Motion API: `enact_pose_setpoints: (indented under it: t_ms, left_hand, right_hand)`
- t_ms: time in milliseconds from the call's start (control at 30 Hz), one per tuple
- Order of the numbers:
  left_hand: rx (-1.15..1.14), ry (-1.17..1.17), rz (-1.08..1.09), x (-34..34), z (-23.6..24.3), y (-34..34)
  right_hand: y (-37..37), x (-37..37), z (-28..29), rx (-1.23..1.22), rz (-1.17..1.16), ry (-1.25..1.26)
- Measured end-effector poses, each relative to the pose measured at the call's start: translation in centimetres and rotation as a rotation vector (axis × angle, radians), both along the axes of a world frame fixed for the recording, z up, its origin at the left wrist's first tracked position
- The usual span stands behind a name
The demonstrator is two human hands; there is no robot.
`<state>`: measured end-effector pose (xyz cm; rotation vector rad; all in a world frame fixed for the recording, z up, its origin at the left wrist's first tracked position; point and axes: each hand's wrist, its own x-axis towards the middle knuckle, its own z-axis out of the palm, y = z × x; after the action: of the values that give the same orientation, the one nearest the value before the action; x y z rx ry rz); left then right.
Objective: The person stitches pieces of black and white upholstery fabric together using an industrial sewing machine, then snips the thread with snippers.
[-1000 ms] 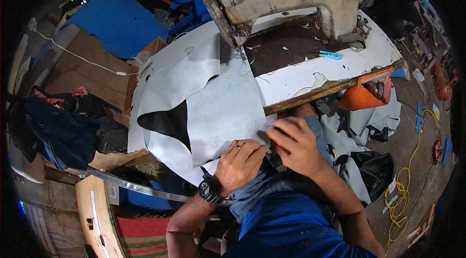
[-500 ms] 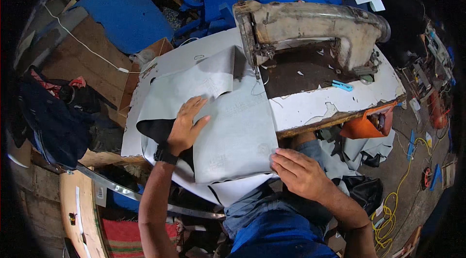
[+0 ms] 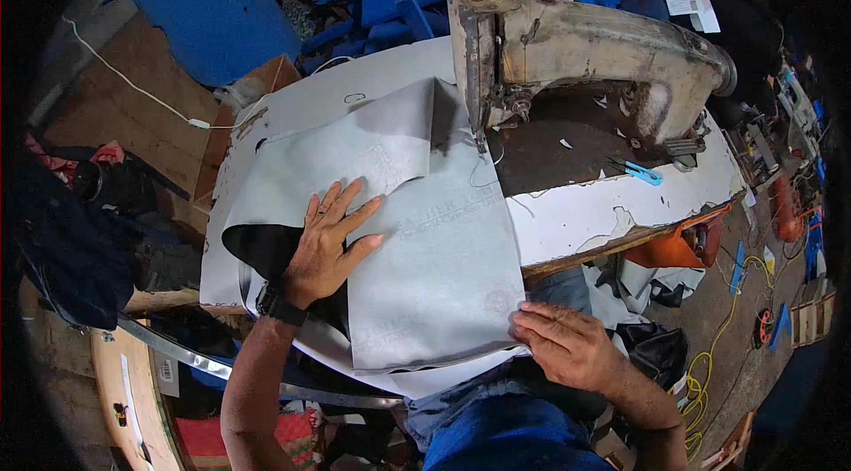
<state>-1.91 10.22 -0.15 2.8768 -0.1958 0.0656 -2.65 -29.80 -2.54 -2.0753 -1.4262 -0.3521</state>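
Observation:
A large pale grey leatherette sheet, black on its other face, lies folded over itself on the sewing table. My left hand, fingers spread, rests flat on it beside the folded-over flap. At the sheet's near right edge, my right hand is closed on the border, its fingers on top and its thumb out of sight. The worn cream sewing machine stands beyond, with its needle end by the sheet's far right edge. How the layers lie under the sheet is hidden.
Blue thread snips and white scraps lie by the machine on the chipped white tabletop. An orange pouch hangs below its right edge. Blue foam sheets are behind. A yellow cord trails over the floor at right.
My view has shifted a little, so the machine appears farther right. Both hands stay on the sheet, and the left fingers are spread wider.

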Motion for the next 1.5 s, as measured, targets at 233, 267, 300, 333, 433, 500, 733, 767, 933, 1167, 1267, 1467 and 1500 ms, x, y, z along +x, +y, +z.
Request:
enact_pose_setpoints:
  t_ms: [233, 267, 300, 333, 433, 500, 733, 767, 933, 1167, 1267, 1467, 1500]
  left_hand:
    - [-0.049, -0.001, 0.004, 0.1, 0.1, 0.1]
    - [-0.049, 0.001, 0.003, 0.1, 0.1, 0.1]
    - [-0.057, 0.007, 0.008, 0.1, 0.2, 0.1]
    - [-0.064, 0.014, 0.013, 0.2, 0.2, 0.1]
    - [-0.083, 0.015, 0.018, 0.5, 0.5, -0.2]
    - [-0.079, 0.008, 0.016, 0.6, 0.2, 0.0]
    - [-0.081, -0.008, 0.029, 1.4, 0.2, 0.1]
    - [-0.084, -0.008, 0.028, 1.6, 0.1, 0.2]
    - [-0.053, -0.062, 0.012, 2.8, -0.9, 1.2]
    - [-0.053, -0.091, -0.005, 4.9, -1.0, 2.1]
    - [-0.072, -0.058, 0.019, 5.9, -0.8, 2.5]
    - [-0.094, -0.045, 0.025, 7.7, -1.2, 3.7]
    - [-0.099, -0.055, 0.023, 8.0, -1.4, 3.8]
  right_hand:
    - [-0.1, 0.2, -0.1, -0.014, 0.010, 0.033]
    - [-0.2, 0.2, -0.3, -0.021, 0.014, 0.033]
    - [-0.3, 0.3, -0.4, -0.027, 0.019, 0.032]
    - [-0.3, 0.4, -0.4, -0.026, 0.018, 0.034]
    - [-0.2, 0.6, -0.2, -0.020, -0.001, 0.028]
    - [-0.2, 0.9, -0.3, -0.013, -0.001, 0.042]
    - [0.0, 2.3, -0.8, 0.024, -0.004, 0.033]
    - [0.1, 2.6, -0.7, 0.021, -0.004, 0.033]
    - [0.7, 4.0, -0.5, 0.032, -0.026, -0.003]
    - [1.8, 5.9, 0.1, 0.009, -0.048, -0.053]
    - [2.1, 6.8, 0.3, -0.001, -0.046, -0.068]
    - [2.9, 8.3, 0.3, -0.011, -0.053, -0.073]
    - [3.0, 8.7, 0.2, -0.010, -0.060, -0.069]
